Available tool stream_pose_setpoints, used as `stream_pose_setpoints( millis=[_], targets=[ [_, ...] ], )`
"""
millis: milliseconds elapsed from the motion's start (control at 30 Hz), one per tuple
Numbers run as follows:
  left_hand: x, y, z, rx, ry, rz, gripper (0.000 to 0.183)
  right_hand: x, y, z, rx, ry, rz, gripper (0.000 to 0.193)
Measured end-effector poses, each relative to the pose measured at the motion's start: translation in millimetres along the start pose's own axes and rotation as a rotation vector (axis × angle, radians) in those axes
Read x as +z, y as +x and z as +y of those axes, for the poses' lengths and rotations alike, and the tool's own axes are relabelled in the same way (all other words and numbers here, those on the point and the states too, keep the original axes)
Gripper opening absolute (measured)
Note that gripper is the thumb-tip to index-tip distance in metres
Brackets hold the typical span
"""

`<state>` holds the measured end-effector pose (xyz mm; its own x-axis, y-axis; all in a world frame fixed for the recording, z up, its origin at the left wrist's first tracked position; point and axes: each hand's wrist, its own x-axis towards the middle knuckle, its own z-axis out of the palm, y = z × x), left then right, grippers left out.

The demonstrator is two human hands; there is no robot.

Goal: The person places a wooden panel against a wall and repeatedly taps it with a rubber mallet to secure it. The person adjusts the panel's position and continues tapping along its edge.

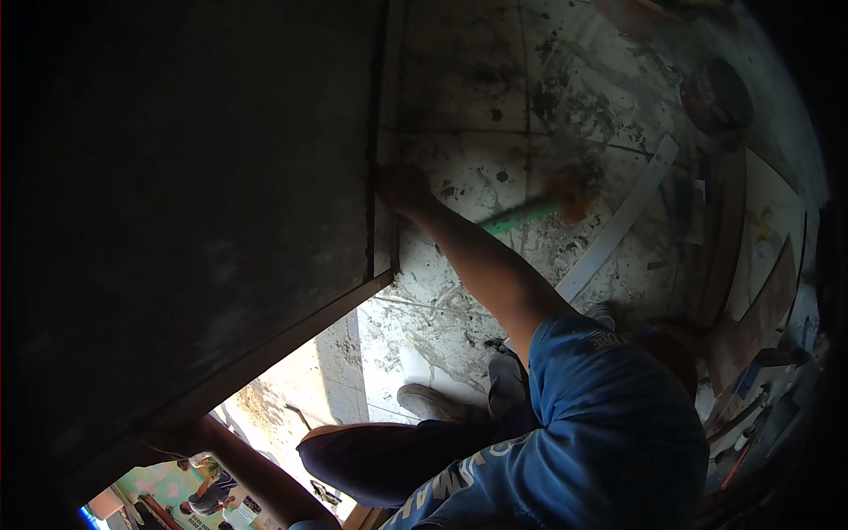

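A large dark panel (203, 177), flat and board-like with a framed edge, fills the left side of the view. My right arm stretches up to its right-hand edge, where my right hand (405, 187) is closed round the rim in deep shadow. Lower left, my left hand (177, 435) grips the panel's lower edge (265, 358), its fingers mostly lost in the dark. The panel stands tilted in front of my bent legs. Just right of my right forearm, a green-handled tool (526, 215) with an orange-brown head, perhaps a hammer, lies on the floor.
A long pale strip (618, 221) lies across the dirty tiled floor (468, 163). A round dark tub (717, 95) stands at far right, above boards (751, 238) and scattered tools. My shoe (428, 402) rests below the panel's corner. People (210, 499) show at lower left.
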<state>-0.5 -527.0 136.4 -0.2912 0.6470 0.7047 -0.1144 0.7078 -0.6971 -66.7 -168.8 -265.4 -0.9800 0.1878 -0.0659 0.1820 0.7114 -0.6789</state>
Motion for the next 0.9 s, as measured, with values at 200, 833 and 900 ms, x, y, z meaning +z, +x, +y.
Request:
stream_pose_setpoints(
  millis=[200,833,900],
  targets=[
    [0,0,0,0.142,0.065,0.110,0.070,9,-40,-15,-0.021,0.011,-0.093,0.033],
    [41,-78,13,-0.732,-1.052,0.216,0.041,-19,-69,-2,0.059,0.095,0.335,0.054],
    [38,-77,20,-0.743,-1.045,0.199,0.039,-15,-70,7,0.068,0.053,0.360,0.053]
  ],
)
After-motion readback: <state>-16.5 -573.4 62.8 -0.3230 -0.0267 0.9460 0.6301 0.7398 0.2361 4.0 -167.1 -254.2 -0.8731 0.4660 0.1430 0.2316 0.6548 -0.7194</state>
